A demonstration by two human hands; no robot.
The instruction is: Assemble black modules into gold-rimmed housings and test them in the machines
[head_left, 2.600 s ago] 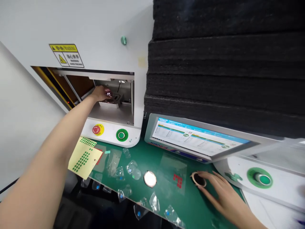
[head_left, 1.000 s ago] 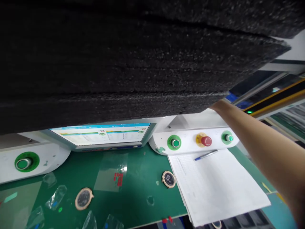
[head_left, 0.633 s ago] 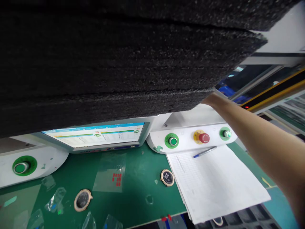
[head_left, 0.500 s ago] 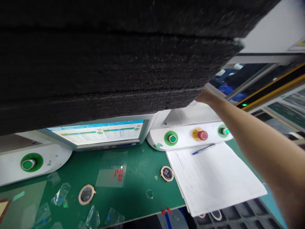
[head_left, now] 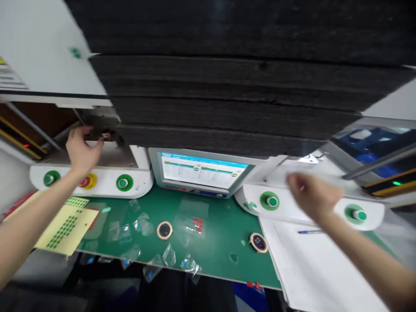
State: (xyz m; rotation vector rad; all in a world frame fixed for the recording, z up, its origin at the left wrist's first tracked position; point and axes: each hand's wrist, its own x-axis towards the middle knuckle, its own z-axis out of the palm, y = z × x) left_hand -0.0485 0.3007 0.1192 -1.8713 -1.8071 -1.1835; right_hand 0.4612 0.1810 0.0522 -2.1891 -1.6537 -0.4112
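My left hand (head_left: 82,149) reaches into the bay of the left machine, thumb and fingers apart. Just beyond its fingertips is a small dark round part (head_left: 108,135) on a metal fixture; whether they touch is unclear. My right hand (head_left: 313,197) is smeared by motion in front of the right machine's button panel (head_left: 292,203), fingers seemingly curled; whether it holds anything is hidden. On the green bench mat (head_left: 214,251) lie two round watch-like parts with dark faces and gold-coloured rims, one near the middle (head_left: 164,230) and one by the papers (head_left: 258,242).
A lit screen (head_left: 201,171) stands between the machines. Black foam blocks (head_left: 227,86) fill the upper view. Clear plastic scraps (head_left: 141,223), yellow sticker sheets (head_left: 66,229), papers (head_left: 312,260) and a pen (head_left: 310,232) lie on the bench. Green buttons (head_left: 124,183) line the panels.
The view has swung left, bringing the left machine and my left hand into sight. My right hand has come back out of the right machine's bay to the front of its panel.
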